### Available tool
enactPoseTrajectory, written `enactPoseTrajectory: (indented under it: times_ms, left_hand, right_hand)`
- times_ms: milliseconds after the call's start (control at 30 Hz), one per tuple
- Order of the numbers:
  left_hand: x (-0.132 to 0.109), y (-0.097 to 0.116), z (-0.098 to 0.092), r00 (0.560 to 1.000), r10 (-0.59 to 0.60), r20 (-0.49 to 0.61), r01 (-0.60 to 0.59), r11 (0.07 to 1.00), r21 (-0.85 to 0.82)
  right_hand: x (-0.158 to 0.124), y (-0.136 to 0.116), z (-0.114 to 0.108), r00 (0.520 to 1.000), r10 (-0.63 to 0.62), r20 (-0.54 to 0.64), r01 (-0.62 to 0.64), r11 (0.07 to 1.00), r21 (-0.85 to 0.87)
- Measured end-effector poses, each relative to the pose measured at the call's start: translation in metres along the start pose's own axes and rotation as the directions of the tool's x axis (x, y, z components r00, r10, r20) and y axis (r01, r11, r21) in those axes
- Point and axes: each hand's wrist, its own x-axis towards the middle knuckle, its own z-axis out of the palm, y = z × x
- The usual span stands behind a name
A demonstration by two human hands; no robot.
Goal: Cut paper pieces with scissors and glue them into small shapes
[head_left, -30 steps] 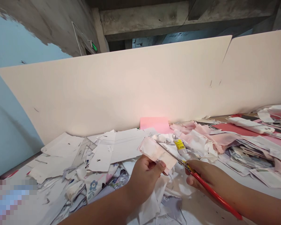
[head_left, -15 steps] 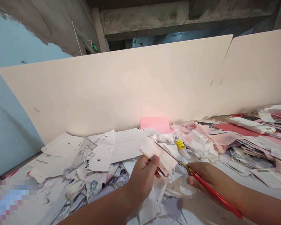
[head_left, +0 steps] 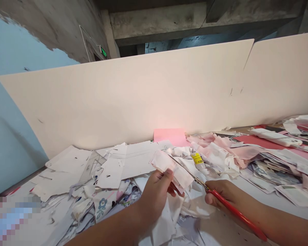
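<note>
Between the thumb and fingers of my left hand (head_left: 159,191) is a pale pink fabric piece (head_left: 163,160), flat and seemingly layered. My right hand (head_left: 222,194) grips red-handled scissors (head_left: 237,213), whose long metal blades point up and left across the fabric's right edge. The blades look nearly closed along that edge; whether they are cutting into it I cannot tell. Below the hands lie loose white scraps (head_left: 164,222). Just beyond the blades sits a small bottle with a yellow label (head_left: 197,158).
White card pieces (head_left: 138,157) and floral fabric scraps (head_left: 102,205) lie to the left. A pink card (head_left: 169,135) leans against the tall cream board (head_left: 118,102). On the right are pink cloth (head_left: 226,147), stacked pieces (head_left: 272,171) and a white power strip (head_left: 276,137).
Very little differs. Both hands, the fabric piece and the scissors hold nearly the same place, with the right hand shifted slightly. The whole view has dipped by a few pixels.
</note>
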Motion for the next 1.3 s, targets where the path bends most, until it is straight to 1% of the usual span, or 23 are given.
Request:
enactPoseTrajectory:
  times_ms: [133,233,300,367,467,600,733,933,1133,1300]
  left_hand:
    - [-0.002,0.000,0.000,1.000,-0.018,-0.020,0.016,0.997,-0.072]
    - [-0.003,0.001,0.000,1.000,-0.013,0.008,0.014,0.996,-0.089]
    - [-0.003,0.002,0.000,0.999,-0.001,0.035,0.003,0.997,-0.079]
    - [-0.003,0.002,0.000,0.999,-0.002,0.039,0.004,0.997,-0.073]
    - [-0.003,0.002,-0.001,0.998,-0.030,0.062,0.034,0.998,-0.057]
    - [-0.004,0.005,0.000,0.995,-0.059,0.078,0.059,0.998,-0.003]
    - [-0.008,0.011,0.002,0.994,-0.074,0.075,0.065,0.991,0.113]
    - [-0.009,0.009,0.001,0.984,0.013,0.177,-0.061,0.962,0.265]
    - [-0.009,0.010,0.002,0.980,-0.003,0.198,-0.056,0.955,0.293]
    - [-0.011,0.010,0.002,0.982,-0.036,0.187,-0.010,0.972,0.236]
  right_hand:
    - [0.001,0.003,0.002,1.000,0.010,0.013,-0.011,1.000,0.023]
    - [0.000,0.006,0.003,1.000,-0.012,-0.005,0.012,1.000,0.016]
    - [-0.003,0.006,0.003,0.998,-0.055,-0.021,0.055,0.998,-0.020]
    - [-0.006,0.004,0.003,0.992,-0.119,-0.039,0.116,0.990,-0.079]
    - [-0.009,-0.001,0.002,0.982,-0.180,-0.054,0.170,0.974,-0.151]
    - [-0.011,-0.005,0.002,0.986,-0.153,-0.065,0.142,0.978,-0.150]
    - [-0.012,-0.007,0.000,0.987,-0.128,-0.093,0.116,0.986,-0.118]
    - [-0.013,-0.010,0.000,0.992,-0.098,-0.085,0.088,0.989,-0.116]
    - [-0.012,-0.009,-0.001,0.993,-0.084,-0.080,0.075,0.992,-0.105]
    - [-0.011,-0.008,-0.002,0.996,-0.070,-0.059,0.065,0.994,-0.087]
